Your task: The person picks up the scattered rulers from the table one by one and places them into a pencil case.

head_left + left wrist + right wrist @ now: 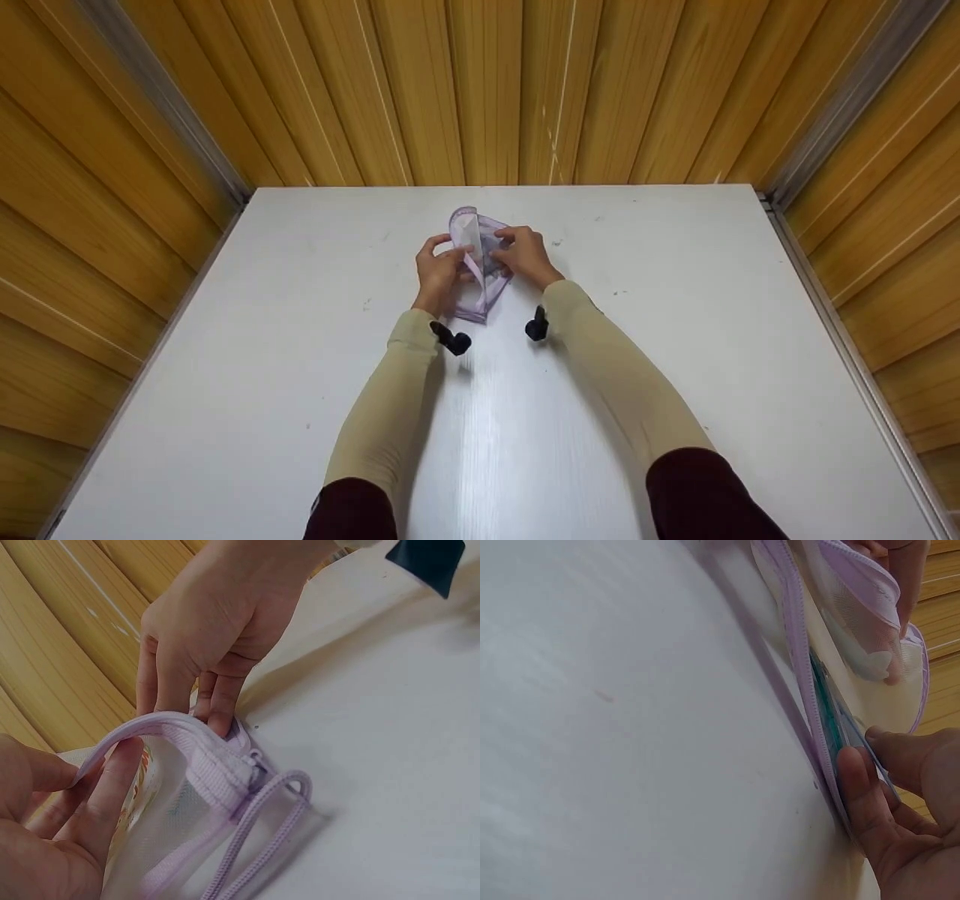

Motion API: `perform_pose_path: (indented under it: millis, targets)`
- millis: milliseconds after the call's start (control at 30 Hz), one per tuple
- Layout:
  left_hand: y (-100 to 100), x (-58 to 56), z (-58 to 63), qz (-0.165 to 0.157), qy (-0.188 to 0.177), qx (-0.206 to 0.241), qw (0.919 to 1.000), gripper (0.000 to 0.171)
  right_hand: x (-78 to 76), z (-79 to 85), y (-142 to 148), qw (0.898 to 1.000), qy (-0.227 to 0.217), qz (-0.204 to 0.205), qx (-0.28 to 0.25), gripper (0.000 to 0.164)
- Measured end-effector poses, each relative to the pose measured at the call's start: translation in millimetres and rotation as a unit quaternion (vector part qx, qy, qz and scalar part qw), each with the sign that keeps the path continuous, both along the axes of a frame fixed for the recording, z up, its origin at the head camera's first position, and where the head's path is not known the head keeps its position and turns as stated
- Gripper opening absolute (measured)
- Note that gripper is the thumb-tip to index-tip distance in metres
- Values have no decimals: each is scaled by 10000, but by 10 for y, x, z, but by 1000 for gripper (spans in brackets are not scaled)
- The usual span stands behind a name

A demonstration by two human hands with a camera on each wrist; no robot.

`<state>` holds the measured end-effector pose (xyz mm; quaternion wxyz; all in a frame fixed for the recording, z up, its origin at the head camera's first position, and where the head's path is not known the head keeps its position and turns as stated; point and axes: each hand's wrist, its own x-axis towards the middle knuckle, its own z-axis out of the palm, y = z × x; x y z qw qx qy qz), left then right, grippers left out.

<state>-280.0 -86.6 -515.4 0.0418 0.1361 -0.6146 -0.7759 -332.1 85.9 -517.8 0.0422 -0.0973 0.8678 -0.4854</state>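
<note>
A see-through mesh zip pouch [466,219] with lilac edging stands partly opened between both hands. My left hand [437,271] pinches its lilac rim [161,720] between thumb and fingers, bending the edge into an arch in the left wrist view. My right hand [527,255] is at the pouch's zipped opening and pinches a thin, flat, blue-edged piece [853,727] there; its kind cannot be told. Something teal [825,701] shows beside that piece, just inside the zip [802,645]. A lilac cord loop [262,829] hangs from the zip end.
The white table [360,360] carries a few small dark marks. Yellow wood-look panels [487,90] rise behind it and at both sides. Black wrist mounts [451,341] stick inward from the sleeves.
</note>
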Motion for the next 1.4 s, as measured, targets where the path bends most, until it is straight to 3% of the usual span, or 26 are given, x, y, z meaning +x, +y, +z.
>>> perform_pose_path:
  millis: [300,733,1400]
  targets:
    - [7,-6,-19,10,12,-3,10000,47,3,6,8,10000,-19,37,68,46]
    - [16,2,-2,87,58,13,9999,44,12,56,36,9978,524,-18,408,44]
    - [3,12,-2,9,32,-17,10000,46,52,181,154,9963,11,6,858,53]
